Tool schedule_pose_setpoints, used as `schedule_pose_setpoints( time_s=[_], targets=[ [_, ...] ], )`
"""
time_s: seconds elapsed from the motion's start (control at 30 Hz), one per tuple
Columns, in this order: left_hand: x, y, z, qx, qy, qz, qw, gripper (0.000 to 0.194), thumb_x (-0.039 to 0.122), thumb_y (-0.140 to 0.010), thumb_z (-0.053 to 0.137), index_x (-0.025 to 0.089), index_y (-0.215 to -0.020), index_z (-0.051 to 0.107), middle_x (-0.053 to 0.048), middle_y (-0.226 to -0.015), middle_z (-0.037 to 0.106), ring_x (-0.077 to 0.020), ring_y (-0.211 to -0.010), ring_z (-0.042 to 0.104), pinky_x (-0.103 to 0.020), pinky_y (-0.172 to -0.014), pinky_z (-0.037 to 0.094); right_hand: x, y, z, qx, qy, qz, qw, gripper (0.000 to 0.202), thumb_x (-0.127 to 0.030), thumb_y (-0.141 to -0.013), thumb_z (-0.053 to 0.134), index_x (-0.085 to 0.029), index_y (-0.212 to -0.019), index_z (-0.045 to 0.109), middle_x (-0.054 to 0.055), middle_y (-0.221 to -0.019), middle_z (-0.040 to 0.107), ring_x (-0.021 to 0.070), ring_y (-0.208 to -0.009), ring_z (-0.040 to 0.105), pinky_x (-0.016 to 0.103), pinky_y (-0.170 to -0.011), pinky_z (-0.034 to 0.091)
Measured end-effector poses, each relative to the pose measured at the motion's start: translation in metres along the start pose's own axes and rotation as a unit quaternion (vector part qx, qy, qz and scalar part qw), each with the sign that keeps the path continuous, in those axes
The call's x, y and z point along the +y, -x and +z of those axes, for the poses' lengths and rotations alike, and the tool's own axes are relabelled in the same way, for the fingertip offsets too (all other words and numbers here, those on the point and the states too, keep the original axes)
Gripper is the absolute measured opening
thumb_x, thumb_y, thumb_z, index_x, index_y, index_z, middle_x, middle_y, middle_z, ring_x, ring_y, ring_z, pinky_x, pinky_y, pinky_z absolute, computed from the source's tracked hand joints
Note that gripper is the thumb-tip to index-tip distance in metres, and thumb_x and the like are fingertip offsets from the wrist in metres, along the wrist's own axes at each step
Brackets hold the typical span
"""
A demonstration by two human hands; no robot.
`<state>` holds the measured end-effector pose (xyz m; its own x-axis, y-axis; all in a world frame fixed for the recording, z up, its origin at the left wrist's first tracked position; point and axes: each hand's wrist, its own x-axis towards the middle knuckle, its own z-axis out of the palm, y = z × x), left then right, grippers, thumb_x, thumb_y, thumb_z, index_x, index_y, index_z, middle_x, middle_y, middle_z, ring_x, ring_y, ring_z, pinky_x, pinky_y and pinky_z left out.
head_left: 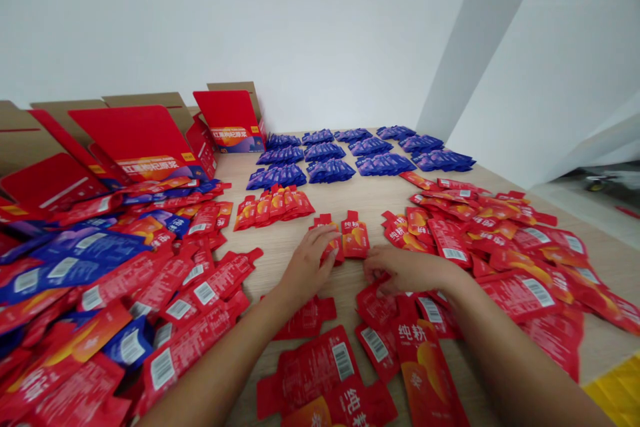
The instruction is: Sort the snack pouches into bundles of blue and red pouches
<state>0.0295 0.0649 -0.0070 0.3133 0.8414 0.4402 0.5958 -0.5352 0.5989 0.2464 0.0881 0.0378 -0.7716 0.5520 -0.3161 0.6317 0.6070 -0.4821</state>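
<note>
My left hand (311, 261) is bent over a red pouch (324, 220) lying on the table, its fingers closed on the pouch and covering much of it. Just right of it, a second red pouch (355, 237) lies flat with its spout end pointing away. My right hand (395, 268) has its fingers curled down onto another red pouch (376, 307), pinching its upper edge. Loose red pouches surround my forearms, among them a large one (425, 367) with its orange-fruit side up. Beyond my left hand lies an overlapping row of red pouches (274, 205).
Overlapping sets of blue pouches (330, 170) stand in rows toward the wall. A mixed red and blue heap (100, 280) covers the left side, with open red cartons (140, 140) behind it. A heap of red pouches (520, 247) spreads over the right. Yellow material (617, 390) shows at lower right.
</note>
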Motion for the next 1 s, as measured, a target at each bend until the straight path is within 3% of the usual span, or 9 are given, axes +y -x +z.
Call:
schedule_pose_setpoints(
  time_s=[0.2,0.33,0.43,0.5,0.63,0.77,0.87,0.93,1.0],
  targets=[
    [0.004,-0.003,0.000,-0.053,0.102,-0.081,0.990,0.028,0.022,-0.089,0.039,0.019,-0.107,0.060,-0.006,-0.105,0.068,-0.0178,-0.099,0.062,-0.034,-0.091,0.047,0.005,-0.006,0.001,0.058,-0.060,-0.023,0.996,0.011,-0.014,-0.074,0.054,-0.017,-0.077,0.064,0.003,-0.081,0.061,0.0175,-0.076,0.056,0.026,-0.067,0.041],
    [0.002,-0.004,-0.001,-0.052,0.142,-0.092,0.984,0.029,0.019,-0.087,0.038,0.018,-0.102,0.063,-0.006,-0.100,0.069,-0.0177,-0.096,0.063,-0.033,-0.088,0.047,0.007,-0.007,0.001,0.065,-0.085,-0.013,0.994,0.010,-0.015,-0.076,0.051,-0.017,-0.076,0.061,0.001,-0.074,0.059,0.0159,-0.070,0.053,0.025,-0.063,0.038],
    [0.001,-0.004,-0.001,-0.060,0.190,-0.096,0.975,0.031,0.011,-0.080,0.041,0.018,-0.101,0.064,-0.005,-0.100,0.069,-0.0170,-0.094,0.063,-0.033,-0.087,0.048,0.010,-0.008,0.000,0.119,-0.159,-0.028,0.980,0.010,-0.024,-0.082,0.050,-0.018,-0.075,0.055,-0.002,-0.070,0.053,0.0130,-0.066,0.048,0.024,-0.060,0.035],
    [0.003,-0.003,-0.002,-0.085,0.254,-0.106,0.957,0.036,0.007,-0.074,0.045,0.018,-0.103,0.063,-0.005,-0.103,0.068,-0.0171,-0.094,0.063,-0.032,-0.085,0.049,0.011,-0.009,0.000,0.175,-0.251,-0.030,0.951,0.016,-0.031,-0.084,0.051,-0.018,-0.075,0.051,-0.004,-0.068,0.048,0.0109,-0.063,0.044,0.022,-0.058,0.034],
    [0.012,-0.005,-0.007,-0.090,0.366,-0.119,0.919,0.044,0.014,-0.069,0.062,0.019,-0.112,0.057,-0.007,-0.113,0.063,-0.0201,-0.098,0.061,-0.034,-0.087,0.048,0.007,-0.015,0.007,0.230,-0.465,-0.017,0.855,0.025,-0.041,-0.079,0.060,-0.018,-0.078,0.049,-0.006,-0.064,0.047,0.0074,-0.054,0.041,0.020,-0.051,0.032],
    [0.028,-0.007,-0.016,-0.054,0.410,-0.106,0.904,0.041,0.026,-0.067,0.071,0.019,-0.105,0.059,-0.007,-0.106,0.062,-0.0201,-0.097,0.060,-0.032,-0.084,0.048,-0.009,-0.026,0.022,0.156,-0.598,-0.037,0.786,0.029,-0.042,-0.072,0.067,-0.020,-0.079,0.050,-0.008,-0.054,0.048,0.0058,-0.043,0.039,0.019,-0.042,0.026],
    [0.037,-0.008,-0.020,-0.063,0.425,-0.122,0.895,0.026,0.035,-0.068,0.071,0.016,-0.084,0.063,-0.005,-0.084,0.065,-0.0179,-0.076,0.063,-0.031,-0.071,0.051,-0.021,-0.032,0.033,0.091,-0.645,-0.039,0.758,0.031,-0.045,-0.068,0.069,-0.020,-0.077,0.054,-0.006,-0.053,0.053,0.0070,-0.041,0.043,0.020,-0.041,0.030],
    [0.038,-0.008,-0.020,-0.052,0.433,-0.170,0.884,0.027,0.041,-0.068,0.069,0.016,-0.073,0.062,-0.001,-0.064,0.062,-0.0146,-0.056,0.058,-0.028,-0.056,0.048,-0.025,-0.034,0.037,0.090,-0.661,-0.016,0.745,0.032,-0.048,-0.067,0.069,-0.020,-0.077,0.058,-0.002,-0.061,0.061,0.0102,-0.049,0.053,0.023,-0.049,0.040],
    [0.036,-0.008,-0.019,0.003,0.422,-0.208,0.883,0.028,0.042,-0.067,0.070,0.015,-0.070,0.061,0.001,-0.057,0.060,-0.0129,-0.051,0.055,-0.027,-0.053,0.046,-0.026,-0.035,0.037,0.122,-0.674,0.009,0.729,0.036,-0.052,-0.067,0.067,-0.019,-0.080,0.061,0.002,-0.072,0.067,0.0146,-0.063,0.060,0.028,-0.063,0.047]
  ],
)
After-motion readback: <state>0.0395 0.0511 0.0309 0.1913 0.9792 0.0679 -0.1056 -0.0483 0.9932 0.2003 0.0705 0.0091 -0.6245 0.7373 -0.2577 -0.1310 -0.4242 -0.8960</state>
